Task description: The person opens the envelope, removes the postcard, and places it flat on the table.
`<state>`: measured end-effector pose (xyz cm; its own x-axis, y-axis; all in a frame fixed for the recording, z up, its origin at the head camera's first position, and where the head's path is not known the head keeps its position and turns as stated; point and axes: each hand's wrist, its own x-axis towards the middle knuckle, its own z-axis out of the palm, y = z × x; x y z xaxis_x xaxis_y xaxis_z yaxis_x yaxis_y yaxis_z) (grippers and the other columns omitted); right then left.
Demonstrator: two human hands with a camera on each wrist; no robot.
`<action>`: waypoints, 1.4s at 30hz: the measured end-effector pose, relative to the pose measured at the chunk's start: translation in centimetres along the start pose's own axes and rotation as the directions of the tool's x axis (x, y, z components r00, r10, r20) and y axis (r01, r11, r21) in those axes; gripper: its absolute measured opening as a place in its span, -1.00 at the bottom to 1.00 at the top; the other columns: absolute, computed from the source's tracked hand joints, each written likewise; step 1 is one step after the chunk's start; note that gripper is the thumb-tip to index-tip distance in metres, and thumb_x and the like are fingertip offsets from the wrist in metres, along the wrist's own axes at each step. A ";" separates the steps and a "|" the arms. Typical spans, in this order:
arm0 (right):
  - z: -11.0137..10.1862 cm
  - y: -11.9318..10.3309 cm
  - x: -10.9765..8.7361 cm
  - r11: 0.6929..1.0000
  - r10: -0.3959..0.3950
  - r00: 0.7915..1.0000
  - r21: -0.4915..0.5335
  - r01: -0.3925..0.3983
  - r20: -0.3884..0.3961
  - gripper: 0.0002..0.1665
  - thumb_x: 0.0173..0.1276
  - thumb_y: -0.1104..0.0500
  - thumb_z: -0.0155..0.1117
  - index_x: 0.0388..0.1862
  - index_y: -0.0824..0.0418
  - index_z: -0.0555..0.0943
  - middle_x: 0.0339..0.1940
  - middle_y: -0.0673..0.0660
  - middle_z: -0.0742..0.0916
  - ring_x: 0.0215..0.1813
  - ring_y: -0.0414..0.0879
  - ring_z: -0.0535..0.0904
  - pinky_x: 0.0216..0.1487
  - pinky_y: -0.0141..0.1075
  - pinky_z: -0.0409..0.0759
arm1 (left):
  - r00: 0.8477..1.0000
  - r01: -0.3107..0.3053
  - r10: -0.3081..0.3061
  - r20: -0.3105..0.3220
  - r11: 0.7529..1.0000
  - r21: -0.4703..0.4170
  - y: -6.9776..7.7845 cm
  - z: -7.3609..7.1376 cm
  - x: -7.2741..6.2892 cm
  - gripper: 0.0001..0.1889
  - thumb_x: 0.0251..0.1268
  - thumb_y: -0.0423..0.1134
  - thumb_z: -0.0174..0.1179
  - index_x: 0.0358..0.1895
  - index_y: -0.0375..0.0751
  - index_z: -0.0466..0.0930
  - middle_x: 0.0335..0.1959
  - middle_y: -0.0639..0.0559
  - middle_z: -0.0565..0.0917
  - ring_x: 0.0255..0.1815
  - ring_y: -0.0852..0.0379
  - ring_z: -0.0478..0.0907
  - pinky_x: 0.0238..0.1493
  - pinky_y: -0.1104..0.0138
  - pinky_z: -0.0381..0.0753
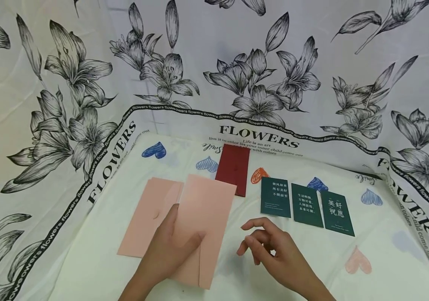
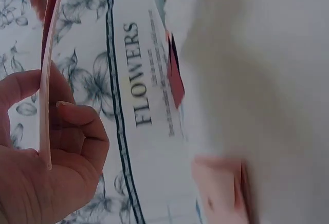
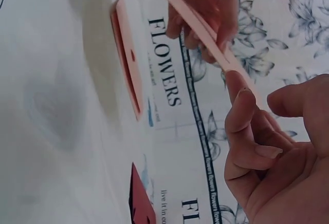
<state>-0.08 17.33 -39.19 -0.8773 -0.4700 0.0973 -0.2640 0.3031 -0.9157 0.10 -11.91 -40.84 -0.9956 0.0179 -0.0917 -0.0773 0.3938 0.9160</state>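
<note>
My left hand [image 1: 173, 242] holds a pink paper envelope [image 1: 214, 205] upright, with the thumb across its near face. Edge-on in the left wrist view, the envelope [image 2: 47, 75] passes between thumb and fingers. To its right, my right hand [image 1: 278, 253] hovers with loosely bent fingers and grips nothing; in the head view a gap separates it from the envelope. The right wrist view shows the same relaxed hand [image 3: 282, 157] in front of the envelope. More pink envelopes [image 1: 146, 217] lie stacked on the table, partly hidden behind the held one.
Farther back lies a dark red envelope [image 1: 233, 167]. Three dark green cards with white writing, a left one [image 1: 276, 205], a middle one [image 1: 307, 213] and a right one [image 1: 337, 223], form a row at right. A flower-printed cloth [image 1: 184, 121] rises behind the pale table [image 1: 312, 267].
</note>
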 end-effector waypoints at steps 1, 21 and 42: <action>-0.1 0.1 0.0 1.000 -0.002 1.000 -0.005 0.002 0.003 -0.73 0.71 0.15 0.14 0.30 -0.01 0.49 -0.21 -0.06 0.84 -0.46 -0.13 0.63 -0.36 -0.25 0.67 | 1.000 -0.001 0.002 -0.012 0.999 0.039 -0.2 -0.6 0.3 -0.20 0.31 0.23 0.44 0.51 0.15 0.28 0.29 0.02 0.58 0.22 0.02 0.53 0.29 -0.04 0.52; -1.7 0.6 -0.4 0.992 0.114 0.993 -0.056 -0.116 -0.035 -0.72 0.69 0.03 0.18 0.28 -0.08 0.49 -0.20 -0.07 0.83 -0.40 -0.08 0.66 -0.32 -0.23 0.68 | 0.999 -0.006 0.023 -0.047 0.943 0.333 -5.0 -9.3 4.3 -0.15 0.44 0.19 0.33 0.56 -0.13 0.13 0.14 -0.33 0.66 -0.04 -0.15 0.66 -0.09 0.01 0.60; -2.0 1.2 0.3 0.989 0.125 0.992 -0.085 -0.124 0.013 -0.69 0.68 -0.02 0.19 0.29 -0.03 0.49 -0.20 -0.09 0.83 -0.39 -0.07 0.68 -0.31 -0.29 0.66 | 0.998 0.024 0.012 -0.054 0.788 0.615 -7.3 -9.0 5.5 -0.04 0.44 0.12 0.30 0.51 -0.62 0.09 0.22 -0.57 0.56 0.16 -0.41 0.59 -0.04 -0.26 0.60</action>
<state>-1.42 19.24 -39.44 -0.8983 -0.4388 -0.0231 -0.1866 0.4285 -0.8841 -5.33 -22.94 -44.54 -0.9978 -0.0272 -0.0599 -0.0527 0.8759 0.4797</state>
